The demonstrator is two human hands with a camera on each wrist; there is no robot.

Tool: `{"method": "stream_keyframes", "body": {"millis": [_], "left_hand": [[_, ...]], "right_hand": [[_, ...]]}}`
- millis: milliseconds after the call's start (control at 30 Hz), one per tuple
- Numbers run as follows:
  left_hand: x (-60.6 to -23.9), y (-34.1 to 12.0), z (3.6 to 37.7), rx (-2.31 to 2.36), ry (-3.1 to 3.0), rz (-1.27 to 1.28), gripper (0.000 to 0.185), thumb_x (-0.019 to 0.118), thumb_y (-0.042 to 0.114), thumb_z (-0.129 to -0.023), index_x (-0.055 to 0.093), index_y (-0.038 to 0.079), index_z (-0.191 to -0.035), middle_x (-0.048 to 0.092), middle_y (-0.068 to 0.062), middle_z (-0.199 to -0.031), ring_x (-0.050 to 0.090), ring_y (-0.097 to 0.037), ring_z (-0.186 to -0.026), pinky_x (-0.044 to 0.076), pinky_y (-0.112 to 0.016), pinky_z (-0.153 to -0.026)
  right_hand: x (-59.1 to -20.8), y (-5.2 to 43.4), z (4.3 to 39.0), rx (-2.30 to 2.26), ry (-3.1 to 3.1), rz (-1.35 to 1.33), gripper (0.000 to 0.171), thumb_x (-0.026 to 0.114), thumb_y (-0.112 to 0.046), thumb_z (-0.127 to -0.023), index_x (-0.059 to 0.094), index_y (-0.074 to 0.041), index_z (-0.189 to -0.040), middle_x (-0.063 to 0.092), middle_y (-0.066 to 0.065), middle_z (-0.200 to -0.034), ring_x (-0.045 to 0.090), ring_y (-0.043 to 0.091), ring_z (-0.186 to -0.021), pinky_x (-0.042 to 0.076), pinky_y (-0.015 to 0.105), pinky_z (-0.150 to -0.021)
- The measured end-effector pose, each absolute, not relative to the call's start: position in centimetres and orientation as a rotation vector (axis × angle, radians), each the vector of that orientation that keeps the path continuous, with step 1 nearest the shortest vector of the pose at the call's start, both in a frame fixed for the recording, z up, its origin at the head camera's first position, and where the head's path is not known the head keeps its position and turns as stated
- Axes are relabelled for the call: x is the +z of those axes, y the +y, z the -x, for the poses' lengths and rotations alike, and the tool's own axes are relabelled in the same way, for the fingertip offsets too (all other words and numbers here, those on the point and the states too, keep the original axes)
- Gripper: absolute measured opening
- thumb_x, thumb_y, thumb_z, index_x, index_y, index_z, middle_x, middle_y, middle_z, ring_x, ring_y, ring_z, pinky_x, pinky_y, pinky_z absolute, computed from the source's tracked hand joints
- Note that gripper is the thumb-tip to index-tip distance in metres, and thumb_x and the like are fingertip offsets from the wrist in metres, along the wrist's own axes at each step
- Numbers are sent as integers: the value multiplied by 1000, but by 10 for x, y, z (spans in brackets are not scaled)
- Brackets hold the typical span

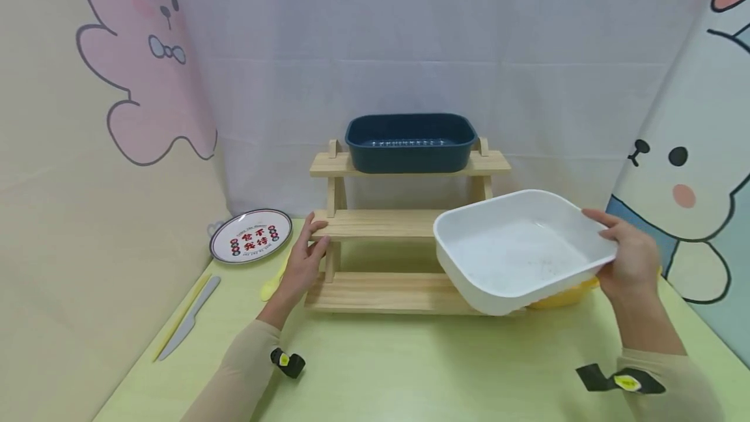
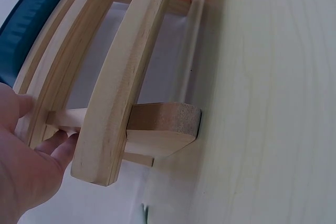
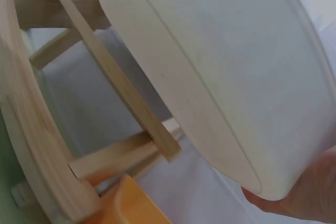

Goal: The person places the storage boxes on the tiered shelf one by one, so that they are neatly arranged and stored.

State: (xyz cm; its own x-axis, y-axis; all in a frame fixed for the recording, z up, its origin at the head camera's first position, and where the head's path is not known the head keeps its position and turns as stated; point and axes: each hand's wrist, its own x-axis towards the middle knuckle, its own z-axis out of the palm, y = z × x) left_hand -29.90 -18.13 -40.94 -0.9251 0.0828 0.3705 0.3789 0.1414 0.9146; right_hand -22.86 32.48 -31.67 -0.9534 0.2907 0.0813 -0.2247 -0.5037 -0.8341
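A white rectangular basin point(image 1: 527, 246) is held up in the air by my right hand point(image 1: 631, 259), which grips its right-hand rim. The basin tilts, its left end in front of the wooden tiered shelf point(image 1: 387, 223). In the right wrist view, the basin's underside point(image 3: 220, 72) fills much of the picture, the right hand point(image 3: 310, 195) at its lower corner. My left hand point(image 1: 300, 264) holds the left end of the shelf's middle board, thumb and fingers about its edge, as the left wrist view point(image 2: 31, 166) also shows. On the top board sits a dark blue rectangular basin point(image 1: 411, 143).
Left of the shelf, a plate with red characters point(image 1: 250, 236) leans at the wall. Nearby lie a yellow spoon point(image 1: 271, 288), a knife point(image 1: 190, 318) and a thin yellow utensil point(image 1: 183, 318). A yellow-orange container point(image 1: 565, 297) is partly hidden behind the white basin.
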Motion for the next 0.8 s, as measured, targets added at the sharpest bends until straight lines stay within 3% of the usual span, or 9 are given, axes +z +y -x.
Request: {"method": "stream_keyframes", "body": {"millis": [133,233,333,467,633,800], "left_hand": [[-410,-181,300,-1854,-2189,449,37,47,17,-108,45,4,-143,5,0,-167,50,-35,-128,47,-36,-104],[-399,-178,292,-1875,-2207,429,37,46,13,-107,43,1,-143,4,-2,-167,48,-37,-130,46,-39,-105],[-387,-175,283,-1897,-2219,416,37,45,7,-107,41,-4,-142,3,-9,-167,46,-40,-131,43,-44,-107],[-384,-174,281,-1899,-2215,424,38,45,5,-106,40,-6,-142,2,-15,-167,46,-43,-131,43,-45,-106],[-385,-174,281,-1893,-2216,424,38,46,6,-106,40,-7,-142,3,-16,-166,47,-42,-130,44,-44,-106],[-385,-174,281,-1895,-2208,413,38,47,7,-106,41,-6,-142,4,-15,-167,47,-41,-130,46,-37,-105]], "right_hand": [[-314,295,237,2450,-1424,153,48,30,4,-94,74,-2,-111,58,2,-126,62,22,-104,59,31,-77],[-311,276,244,2405,-1463,215,48,32,2,-95,72,-2,-121,50,6,-137,50,31,-121,57,29,-80],[-308,259,250,2367,-1478,263,47,33,1,-95,68,-1,-126,47,9,-142,41,35,-132,50,35,-95],[-305,239,257,2340,-1462,302,46,33,2,-95,69,1,-124,53,9,-138,40,35,-134,35,45,-111],[-309,215,266,2234,-1505,338,45,33,2,-94,68,5,-122,61,9,-131,47,33,-130,38,46,-111],[-314,189,273,2118,-1582,396,44,34,2,-93,66,7,-123,57,10,-134,49,26,-127,43,39,-108]]}}
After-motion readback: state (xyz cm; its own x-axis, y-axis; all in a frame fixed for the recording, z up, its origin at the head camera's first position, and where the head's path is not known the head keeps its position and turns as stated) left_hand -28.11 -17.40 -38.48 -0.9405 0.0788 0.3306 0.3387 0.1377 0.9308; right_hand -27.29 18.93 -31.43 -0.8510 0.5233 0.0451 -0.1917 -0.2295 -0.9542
